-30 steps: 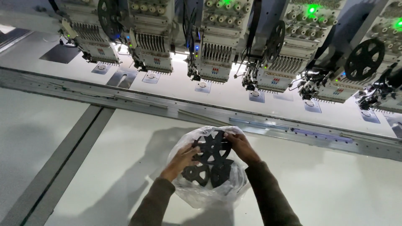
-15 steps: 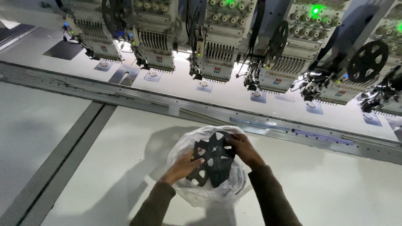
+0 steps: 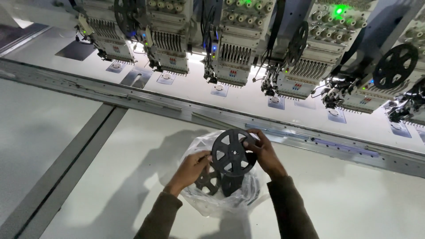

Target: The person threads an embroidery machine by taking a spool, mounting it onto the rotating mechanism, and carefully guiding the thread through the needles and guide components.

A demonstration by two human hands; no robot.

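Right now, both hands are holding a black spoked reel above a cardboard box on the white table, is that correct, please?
Not quite: it is a clear plastic bag, not a cardboard box. The head view shows the left hand and right hand holding the black spoked reel above it on the white table.

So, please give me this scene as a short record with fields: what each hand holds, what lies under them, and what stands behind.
left hand: at the lower left edge of the raised reel, over the bag
right hand: grips the right edge of the raised reel
raised reel: black, round, spoked, held upright above the bag
bag: clear plastic, open, on the white table, more black reels inside
behind: row of embroidery machine heads, green lamp lit
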